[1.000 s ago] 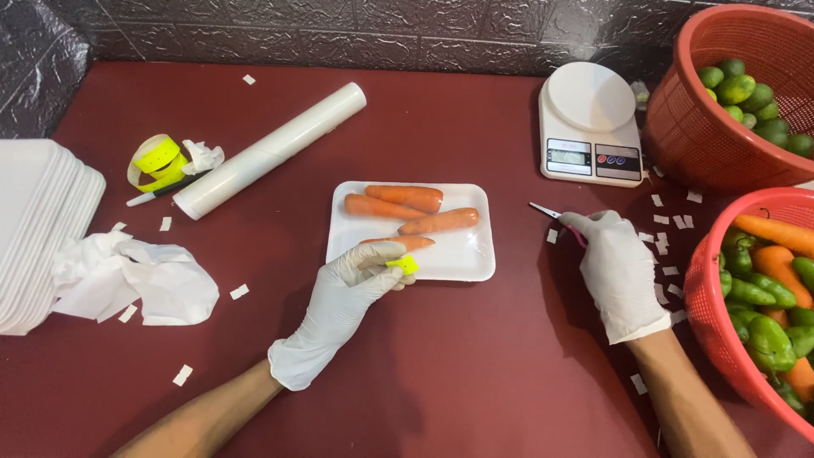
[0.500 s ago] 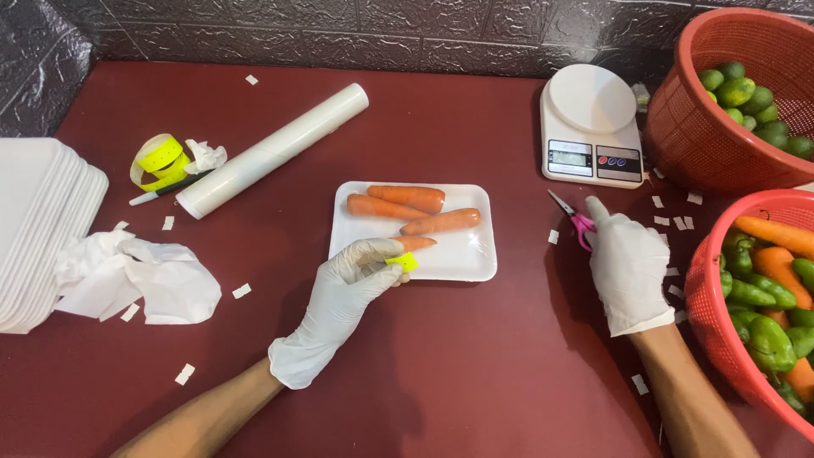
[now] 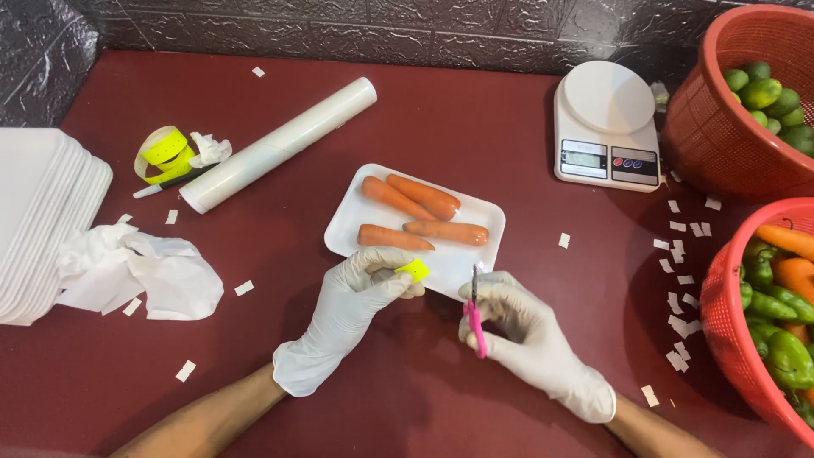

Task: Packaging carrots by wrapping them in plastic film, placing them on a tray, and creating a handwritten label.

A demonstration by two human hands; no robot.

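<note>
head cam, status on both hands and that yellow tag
Left hand pinching yellow tag at white tray edge. Right hand gripping pink scissors, blades up beside tag. Nothing between them.

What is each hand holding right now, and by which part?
The left hand pinches a small yellow tag by its lower left edge. The right hand holds small pink-handled scissors by the handles, blades pointing up toward the white tray.

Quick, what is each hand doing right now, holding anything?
Left hand: grip closed on a small yellow tag.
Right hand: grip closed on pink scissors.
</note>
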